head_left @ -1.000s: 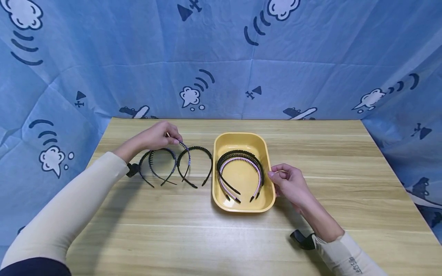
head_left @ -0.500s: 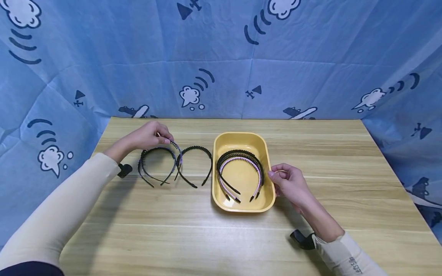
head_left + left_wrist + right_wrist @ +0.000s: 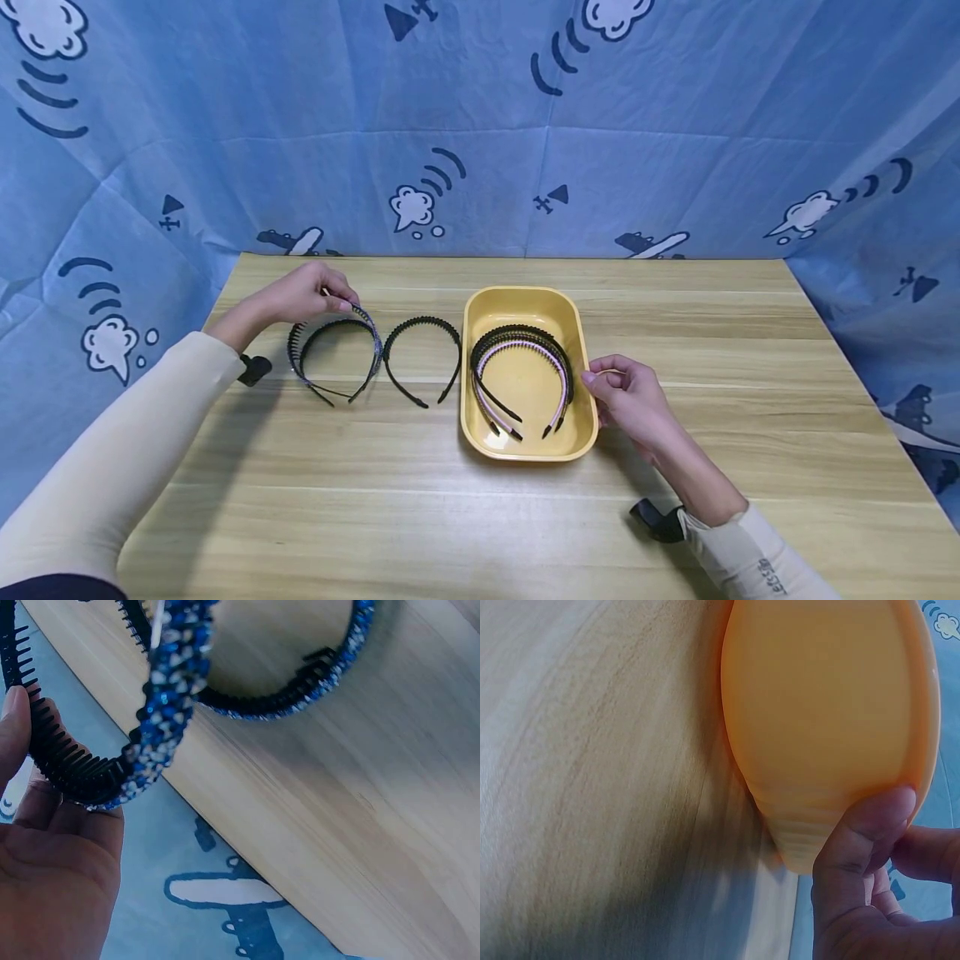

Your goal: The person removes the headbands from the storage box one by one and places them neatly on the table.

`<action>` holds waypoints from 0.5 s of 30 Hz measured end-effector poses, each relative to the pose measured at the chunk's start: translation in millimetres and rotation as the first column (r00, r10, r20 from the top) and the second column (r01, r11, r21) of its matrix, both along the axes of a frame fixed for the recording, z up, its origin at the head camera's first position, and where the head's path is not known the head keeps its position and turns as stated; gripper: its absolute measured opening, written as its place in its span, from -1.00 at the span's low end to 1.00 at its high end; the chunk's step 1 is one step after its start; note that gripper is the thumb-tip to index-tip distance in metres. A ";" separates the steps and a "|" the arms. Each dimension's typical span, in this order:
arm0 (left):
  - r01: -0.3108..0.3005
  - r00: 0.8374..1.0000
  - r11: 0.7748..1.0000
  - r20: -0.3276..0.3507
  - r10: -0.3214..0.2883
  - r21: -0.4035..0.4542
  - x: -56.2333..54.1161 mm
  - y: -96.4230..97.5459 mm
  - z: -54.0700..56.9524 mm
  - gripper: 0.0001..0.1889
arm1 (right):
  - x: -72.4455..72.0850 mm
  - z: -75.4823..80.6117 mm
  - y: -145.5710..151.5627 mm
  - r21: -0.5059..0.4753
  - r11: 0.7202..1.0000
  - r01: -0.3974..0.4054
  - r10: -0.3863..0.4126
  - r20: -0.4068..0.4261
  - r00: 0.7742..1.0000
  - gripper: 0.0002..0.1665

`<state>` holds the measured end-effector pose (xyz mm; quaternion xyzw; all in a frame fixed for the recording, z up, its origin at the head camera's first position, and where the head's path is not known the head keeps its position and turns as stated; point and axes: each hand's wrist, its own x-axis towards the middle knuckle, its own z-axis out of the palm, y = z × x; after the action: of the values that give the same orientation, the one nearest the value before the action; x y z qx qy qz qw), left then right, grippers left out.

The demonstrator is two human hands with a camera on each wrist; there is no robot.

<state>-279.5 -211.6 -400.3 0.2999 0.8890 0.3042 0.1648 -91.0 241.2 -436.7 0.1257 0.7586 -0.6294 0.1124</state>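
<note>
In the head view my left hand (image 3: 311, 292) pinches the top of a toothed headband set with blue and white rhinestones (image 3: 172, 690). This headband is above another blue rhinestone headband (image 3: 277, 709) on the table, and the two overlap in the head view. Beside them on the table lies a black headband with a wavy top (image 3: 423, 321). My right hand (image 3: 630, 404) grips the right rim of a yellow plastic basin (image 3: 528, 458), thumb against its wall. Several headbands, black ones and a pink one (image 3: 483, 362), lie nested inside the basin.
The wooden table (image 3: 712, 333) reaches back to a blue patterned cloth (image 3: 480, 100) that hangs behind it and at both sides. The black headband lies close to the basin's left wall.
My left hand has moved leftward with the rhinestone headband, from over the black headband to over the other rhinestone one. My right hand and the basin have stayed in place.
</note>
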 end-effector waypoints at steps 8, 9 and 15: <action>-0.019 1.000 1.000 0.015 0.019 -0.004 -0.6 -12.0 1.2 -0.85 | -0.3 1.0 0.3 0.005 1.000 -0.002 0.002 0.004 1.000 -0.66; -0.022 1.000 1.000 0.017 0.022 -0.004 -0.8 -13.6 1.1 -0.85 | -0.3 1.0 0.2 0.005 1.000 -0.001 0.001 0.004 1.000 -0.66; -0.050 0.998 0.999 0.024 0.050 -0.015 -1.6 -22.5 -0.7 -0.84 | -0.3 0.9 0.0 0.000 1.000 -0.001 0.001 0.004 1.000 -0.68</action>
<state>-281.1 -234.1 -401.0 0.2727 0.8963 0.3056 0.1702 -91.3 241.3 -435.8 0.1267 0.7584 -0.6291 0.1142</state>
